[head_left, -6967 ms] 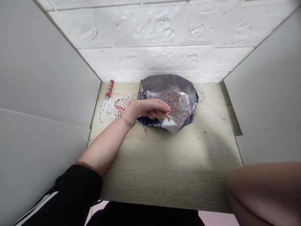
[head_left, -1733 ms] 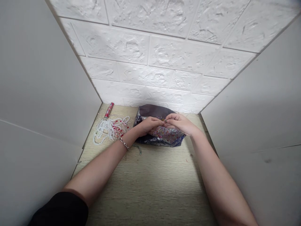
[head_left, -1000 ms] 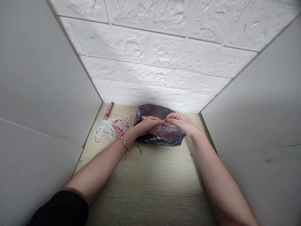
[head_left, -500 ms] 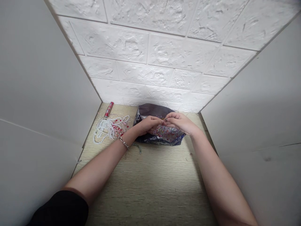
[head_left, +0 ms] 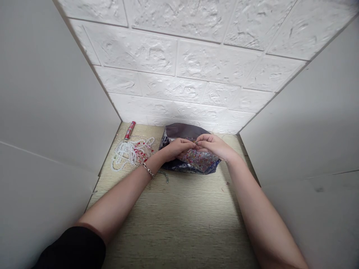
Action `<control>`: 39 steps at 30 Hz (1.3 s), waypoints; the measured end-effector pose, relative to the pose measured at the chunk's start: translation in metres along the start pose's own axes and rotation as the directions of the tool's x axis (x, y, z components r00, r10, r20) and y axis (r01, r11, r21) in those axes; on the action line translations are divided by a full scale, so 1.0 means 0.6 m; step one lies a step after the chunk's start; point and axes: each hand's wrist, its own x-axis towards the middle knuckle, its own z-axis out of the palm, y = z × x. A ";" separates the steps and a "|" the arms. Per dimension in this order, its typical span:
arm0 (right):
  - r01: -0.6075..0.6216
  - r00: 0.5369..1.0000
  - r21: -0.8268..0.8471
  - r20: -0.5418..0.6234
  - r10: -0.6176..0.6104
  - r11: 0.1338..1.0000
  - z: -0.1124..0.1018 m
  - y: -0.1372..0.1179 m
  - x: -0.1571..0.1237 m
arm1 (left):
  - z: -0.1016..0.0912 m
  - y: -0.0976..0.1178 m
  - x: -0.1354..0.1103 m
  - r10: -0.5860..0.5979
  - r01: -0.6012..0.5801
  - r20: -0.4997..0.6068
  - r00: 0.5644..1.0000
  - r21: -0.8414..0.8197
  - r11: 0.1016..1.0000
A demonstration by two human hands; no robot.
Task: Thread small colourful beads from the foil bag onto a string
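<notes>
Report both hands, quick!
Left hand: pinched closed over the bag; anything held is too small to tell.
Right hand: pinched closed too; contents can't be told.

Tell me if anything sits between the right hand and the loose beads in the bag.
Nothing visible does: the right hand is over the open bag, with beads exposed below; the left hand is beside it.

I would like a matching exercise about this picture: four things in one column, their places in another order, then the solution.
Things
1. Loose beads
2. Chain bracelet
3. Red cylinder
4. White bead strands

Places
A. In the corner, close to the wall
B. Inside the open bag
C. Tangled on the table
D. Around the left wrist

Pairs: 1-B, 2-D, 3-A, 4-C
</notes>
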 end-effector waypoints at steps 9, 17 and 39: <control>-0.001 1.000 0.020 0.012 0.001 1.000 -0.002 0.002 0.001 | 0.000 0.005 -0.002 -0.014 0.014 -0.006 1.000 -0.012 1.000; -0.001 1.000 -0.009 -0.001 0.001 1.000 -0.003 0.005 0.003 | 0.001 0.006 -0.004 -0.029 0.029 -0.014 0.999 -0.023 0.999; 0.169 0.980 -0.491 -0.008 -0.198 0.855 0.001 -0.005 0.001 | -0.003 -0.001 0.003 -0.028 0.025 -0.055 0.998 -0.062 0.998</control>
